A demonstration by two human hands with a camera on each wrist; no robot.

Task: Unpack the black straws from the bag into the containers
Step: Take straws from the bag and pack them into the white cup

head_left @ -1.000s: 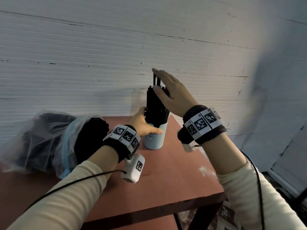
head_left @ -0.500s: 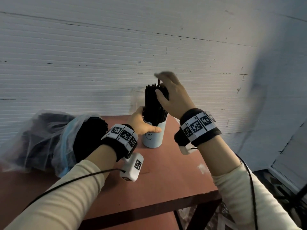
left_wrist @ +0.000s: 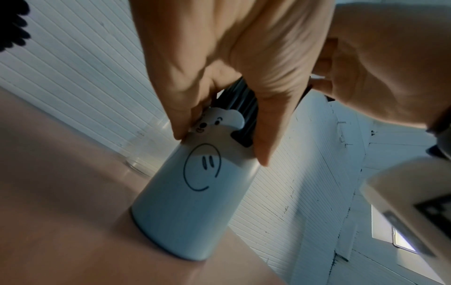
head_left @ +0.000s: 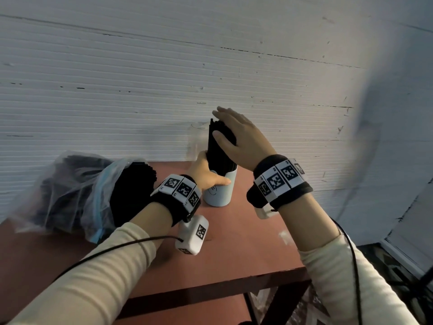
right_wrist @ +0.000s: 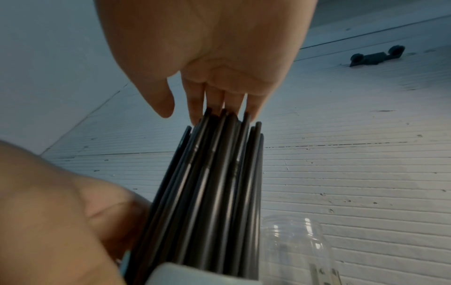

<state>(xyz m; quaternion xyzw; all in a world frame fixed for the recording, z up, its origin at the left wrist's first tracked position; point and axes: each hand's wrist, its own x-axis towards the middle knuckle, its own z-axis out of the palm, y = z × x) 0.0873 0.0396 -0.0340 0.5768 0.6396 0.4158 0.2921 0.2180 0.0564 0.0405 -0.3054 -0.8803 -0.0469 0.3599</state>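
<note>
My left hand grips the pale container; my right hand, fingers straight, presses its black straws.

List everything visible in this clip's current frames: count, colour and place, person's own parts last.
Straws in cup: one bundle, black, upright in the cup.
Cup: one, pale blue with a drawn smiley face, on the table near the wall.
Bag of straws: one, clear plastic, black contents, table's left.
Jar: one, clear, behind the cup.
Table: one, reddish-brown.
Wall: white, ribbed.
Left hand: grips the cup's rim.
Right hand: fingers straight, on the straw tops.
</note>
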